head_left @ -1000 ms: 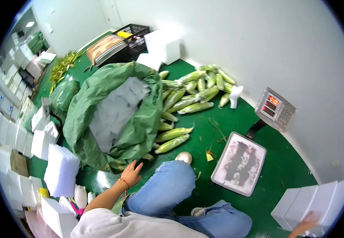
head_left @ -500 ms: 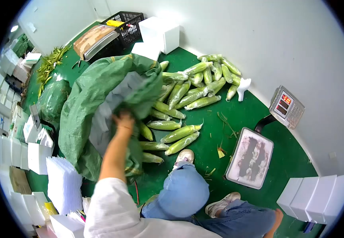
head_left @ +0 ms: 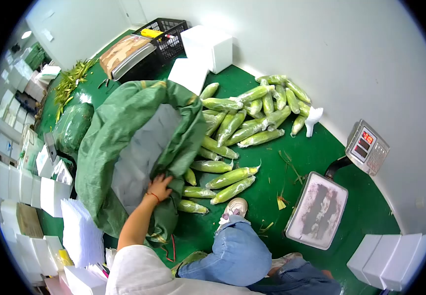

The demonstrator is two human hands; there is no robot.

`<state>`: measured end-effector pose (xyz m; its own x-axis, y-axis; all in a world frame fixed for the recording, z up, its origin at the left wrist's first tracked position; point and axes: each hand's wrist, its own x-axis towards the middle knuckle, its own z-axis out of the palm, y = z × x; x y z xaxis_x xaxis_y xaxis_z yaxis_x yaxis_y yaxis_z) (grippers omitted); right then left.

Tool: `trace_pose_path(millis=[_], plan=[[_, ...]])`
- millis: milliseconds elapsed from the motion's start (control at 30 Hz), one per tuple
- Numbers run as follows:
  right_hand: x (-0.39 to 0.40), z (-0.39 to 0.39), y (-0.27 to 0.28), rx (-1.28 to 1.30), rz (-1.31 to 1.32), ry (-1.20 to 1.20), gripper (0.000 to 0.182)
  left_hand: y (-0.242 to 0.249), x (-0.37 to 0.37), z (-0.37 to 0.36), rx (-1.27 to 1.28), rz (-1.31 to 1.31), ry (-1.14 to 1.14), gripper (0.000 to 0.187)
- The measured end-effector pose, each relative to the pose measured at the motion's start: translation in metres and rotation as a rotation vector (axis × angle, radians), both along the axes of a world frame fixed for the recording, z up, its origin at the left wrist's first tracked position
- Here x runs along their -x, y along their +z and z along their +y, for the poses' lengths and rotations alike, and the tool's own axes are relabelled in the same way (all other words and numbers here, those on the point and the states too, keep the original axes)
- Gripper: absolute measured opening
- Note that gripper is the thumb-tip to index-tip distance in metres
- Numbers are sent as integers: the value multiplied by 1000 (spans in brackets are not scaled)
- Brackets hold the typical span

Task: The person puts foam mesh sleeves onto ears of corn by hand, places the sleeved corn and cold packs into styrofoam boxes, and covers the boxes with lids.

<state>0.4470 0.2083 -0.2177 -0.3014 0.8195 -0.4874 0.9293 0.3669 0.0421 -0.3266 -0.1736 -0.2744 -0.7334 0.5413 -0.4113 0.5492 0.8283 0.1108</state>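
A large green woven sack (head_left: pixel 100 147) stands with its mouth facing me, its grey-white inside (head_left: pixel 139 157) showing. My left hand (head_left: pixel 160 188) lies on the inner side of the sack's near right rim, fingers spread against the fabric. A red cord circles that wrist. Right of the sack, several plastic-wrapped ears of corn (head_left: pixel 232 177) lie on the green floor, some partly hidden behind its edge. Only a sliver of my right hand (head_left: pixel 327 274) shows beside my right knee; its fingers are hidden.
A digital scale (head_left: pixel 319 209) with a lit display stands at the right. White foam boxes (head_left: pixel 387 260) sit lower right, and another foam box (head_left: pixel 208 46) by the wall. A black crate (head_left: pixel 168 42) is at the back. Stacked white foam sheets (head_left: pixel 81 231) stand left.
My left hand has moved from deeper in the sack's mouth toward its near rim. The rim flap has settled and the mouth looks wider. My right hand has become mostly hidden behind my knee.
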Motion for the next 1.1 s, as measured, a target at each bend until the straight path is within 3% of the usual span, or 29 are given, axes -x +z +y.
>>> trace_pose_path(millis=[133,267,367,433,533,633,700,767,800,867,933,967,1033,1067,1100], plan=[[30,41,7,-150,138,126,26,31,-76,29,-134,185,-154,51],[137,61,74,-115,367,-27,27,37,-135,44,-276,222,-276,51],[207,76,99,-122,388,211,36,52,-162,60,-448,126,-317,50],[243,91,94,-208,447,482,29,22,-174,73,-583,-45,-264,55],[308,96,99,-181,498,715,30,33,-163,115,-711,-123,-214,61],[356,112,91,-123,455,886,25,38,-120,173,-798,-198,-117,59],[379,127,76,-120,551,978,22,31,-75,224,-954,-124,-129,55],[396,146,41,-79,511,911,25,17,-18,284,-1176,66,-171,50],[413,144,42,-56,502,918,22,22,14,311,-1100,-39,-107,47],[454,151,43,-24,485,958,16,9,76,359,-1124,201,-148,48],[485,162,38,-1,490,993,16,7,138,386,-1031,278,-119,52],[502,160,40,4,500,998,17,-9,175,391,-1037,502,-162,55],[532,167,39,13,521,1017,19,-15,242,396,-771,319,94,60],[545,170,38,12,530,1034,19,-61,288,393,-874,429,158,63],[558,174,37,11,538,1054,19,-66,311,392,-579,456,363,66]])
